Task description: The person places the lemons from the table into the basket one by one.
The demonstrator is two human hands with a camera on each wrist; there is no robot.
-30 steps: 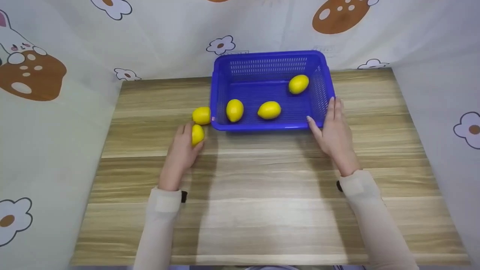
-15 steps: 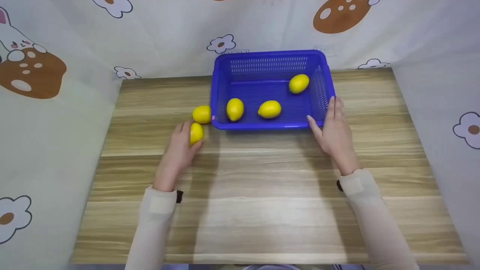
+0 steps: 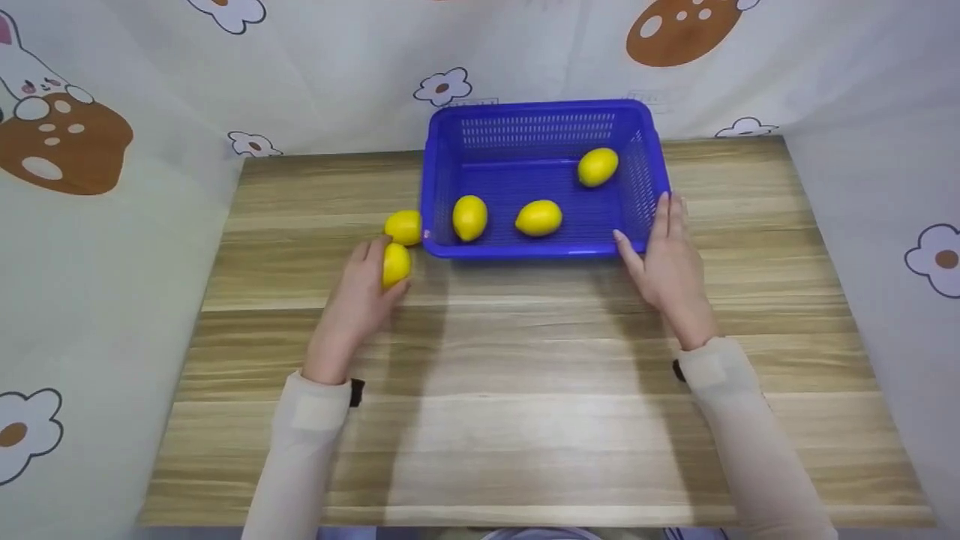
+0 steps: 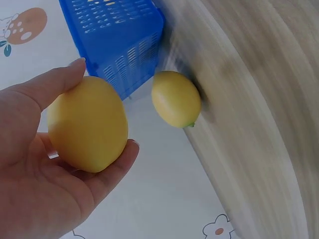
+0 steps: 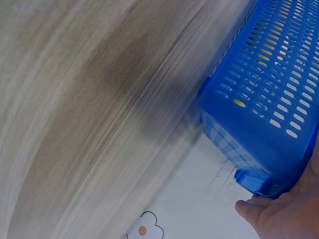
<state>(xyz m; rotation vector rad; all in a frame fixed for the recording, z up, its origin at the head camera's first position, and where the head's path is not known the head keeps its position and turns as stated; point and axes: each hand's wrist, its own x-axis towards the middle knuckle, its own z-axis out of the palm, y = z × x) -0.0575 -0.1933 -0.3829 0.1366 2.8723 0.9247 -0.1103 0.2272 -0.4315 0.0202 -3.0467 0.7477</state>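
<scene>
My left hand (image 3: 352,294) holds a yellow lemon (image 4: 88,124) between thumb and fingers, just left of the blue basket's front corner. The left wrist view shows this lemon up in the hand, apart from the tabletop. A second lemon (image 3: 403,227) lies on the table against the basket's left side, right beyond the fingertips. Inside the blue plastic basket (image 3: 525,253) are three more lemons: one at left (image 3: 469,218), one near the middle (image 3: 539,218) and one at back right (image 3: 598,167). My right hand (image 3: 671,274) rests at the front right corner, fingers straight along the outside, thumb at the front rim.
The basket stands at the back of a wood-grain table (image 3: 510,420), near a white printed curtain (image 3: 337,82). Curtains also hang along both sides. Bare tabletop spreads in front of the basket.
My left forearm has swung outward to the left, and the held lemon has shifted slightly in the last half second. The right hand, the basket and the other lemons stay put.
</scene>
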